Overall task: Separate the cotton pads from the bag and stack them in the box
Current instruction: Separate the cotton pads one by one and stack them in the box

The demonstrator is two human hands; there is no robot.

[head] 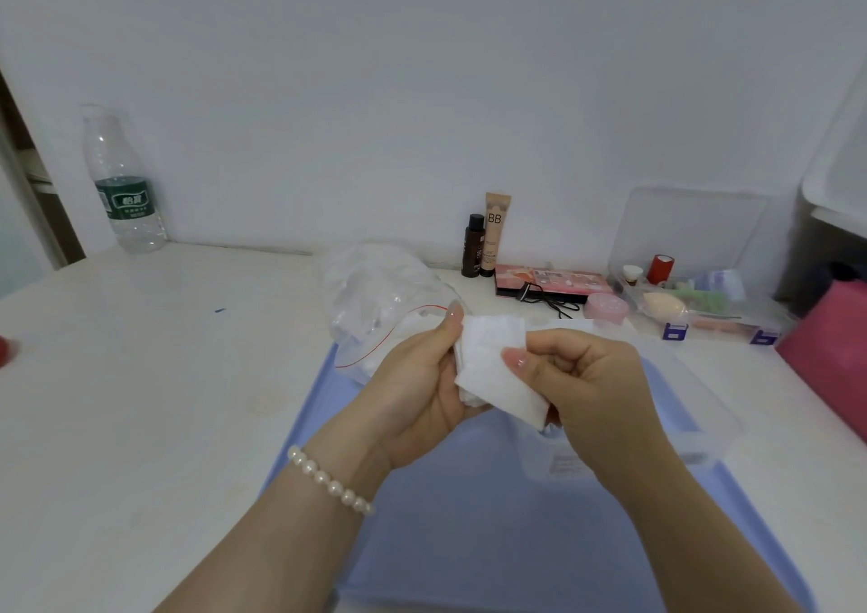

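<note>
Holding a small clump of white cotton pads between both hands, above the near-left part of the clear plastic box. Left hand cups the clump from the left, thumb up against its top-left corner, fingers curled behind it. Right hand pinches the front pad at its right edge with thumb and curled forefinger; remaining fingers folded in. Front pad's long axis runs from upper left to lower right, lower corner pointing down toward the box.

Key relation: the box lies directly below and to the right of the pads, on the right hand's side, so the right hand is the nearer one for setting a peeled pad down. Judgement: step in hand is peeling one pad off the clump; box contents cannot be read through the hands.

Zip-top bag, clear with a red seal line, lies open just behind the left hand, mouth toward it, with more white pads seemingly inside. Box and bag edge sit on a blue mat on the white surface.

Further out: water bottle far left by the wall; BB cream tube and dark bottle upright behind; pearl bracelet on left wrist.
</note>
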